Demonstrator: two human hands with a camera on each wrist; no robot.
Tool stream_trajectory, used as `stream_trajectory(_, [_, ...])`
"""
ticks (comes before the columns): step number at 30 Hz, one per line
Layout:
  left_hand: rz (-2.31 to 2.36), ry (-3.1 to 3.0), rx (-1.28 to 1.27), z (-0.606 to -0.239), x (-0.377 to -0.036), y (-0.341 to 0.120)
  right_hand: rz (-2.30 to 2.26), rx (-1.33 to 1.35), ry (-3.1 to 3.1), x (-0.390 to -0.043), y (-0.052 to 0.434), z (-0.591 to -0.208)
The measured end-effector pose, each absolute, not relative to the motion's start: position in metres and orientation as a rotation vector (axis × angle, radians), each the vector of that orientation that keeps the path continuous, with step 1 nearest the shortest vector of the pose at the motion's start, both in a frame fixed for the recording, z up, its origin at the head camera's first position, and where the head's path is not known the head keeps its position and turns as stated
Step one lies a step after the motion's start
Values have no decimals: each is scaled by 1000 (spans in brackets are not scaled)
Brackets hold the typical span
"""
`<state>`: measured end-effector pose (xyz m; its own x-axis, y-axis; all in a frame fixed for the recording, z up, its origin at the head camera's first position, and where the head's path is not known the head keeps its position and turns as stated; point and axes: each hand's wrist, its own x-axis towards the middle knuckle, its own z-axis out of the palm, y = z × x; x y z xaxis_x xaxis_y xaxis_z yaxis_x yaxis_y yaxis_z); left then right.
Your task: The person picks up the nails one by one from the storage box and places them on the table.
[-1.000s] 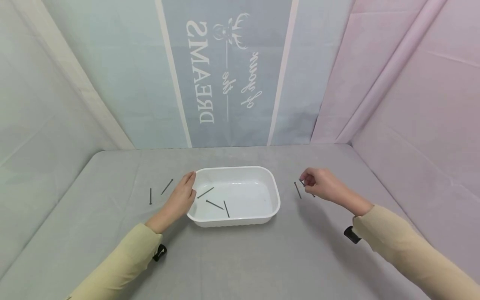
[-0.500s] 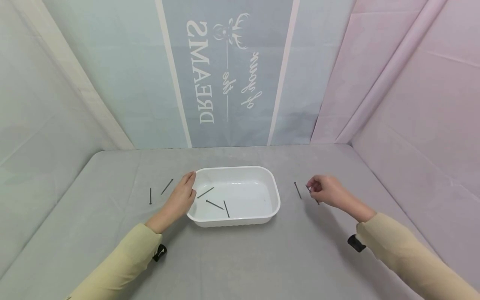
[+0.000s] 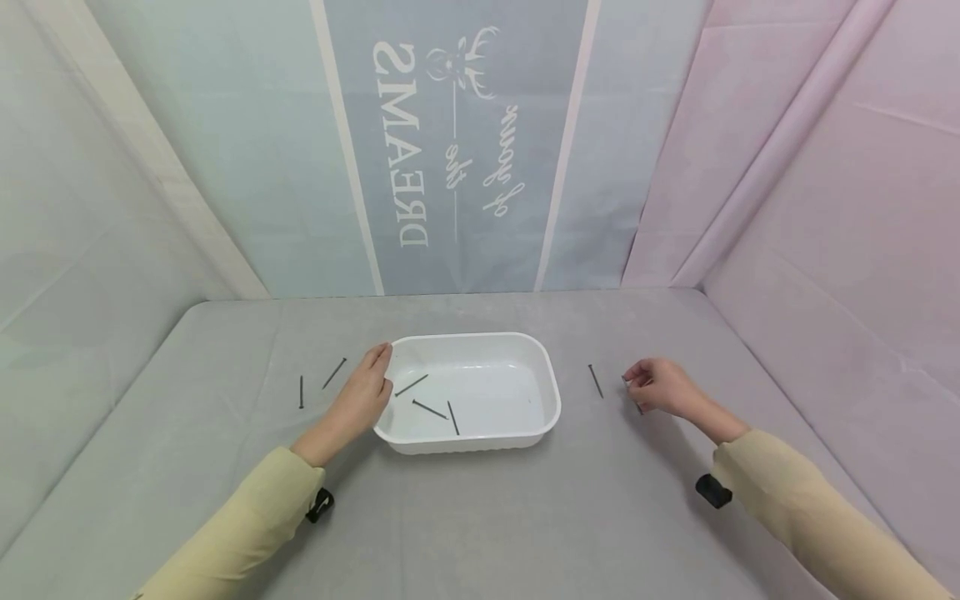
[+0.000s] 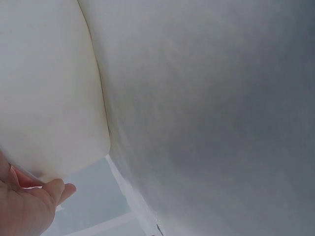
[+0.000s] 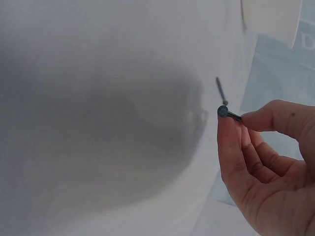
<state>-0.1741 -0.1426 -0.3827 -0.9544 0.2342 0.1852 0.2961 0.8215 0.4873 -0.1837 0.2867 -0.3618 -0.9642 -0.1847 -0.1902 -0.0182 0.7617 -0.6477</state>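
In the head view a white plastic tray [image 3: 468, 444] stands mid-table, and my left hand [image 3: 358, 398] grips its left rim. The left wrist view shows thumb and fingers [image 4: 54, 189] on either side of that rim. Three dark nails lie inside the tray, one of them a slanted nail [image 3: 430, 409] near the front left. Right of the tray, my right hand [image 3: 660, 388] pinches a nail [image 5: 234, 116] between thumb and fingertip. Its round flat head [image 5: 223, 111] faces the right wrist camera. Another nail [image 3: 596, 381] rests on the table between tray and right hand.
Two more nails, an upright-lying nail [image 3: 302, 392] and a slanted nail [image 3: 334, 373], lie on the grey cloth left of my left hand. A printed fabric backdrop [image 3: 465, 267] rises behind the table [image 3: 480, 533], and fabric walls flank both sides.
My right hand has moved right and slightly toward me, with the pinched nail in it, away from the nail on the table. The left hand and tray have stayed put.
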Motion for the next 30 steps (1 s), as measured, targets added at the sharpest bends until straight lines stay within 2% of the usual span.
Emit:
stream_trajectory(11, [-799, -2872, -442, -382, -174, -143, -1047, 8, 2639, -187, 293, -370])
stream_trajectory(30, [-793, -2876, -443, -383, -176, -143, -928, 117, 2640, -191, 291, -377])
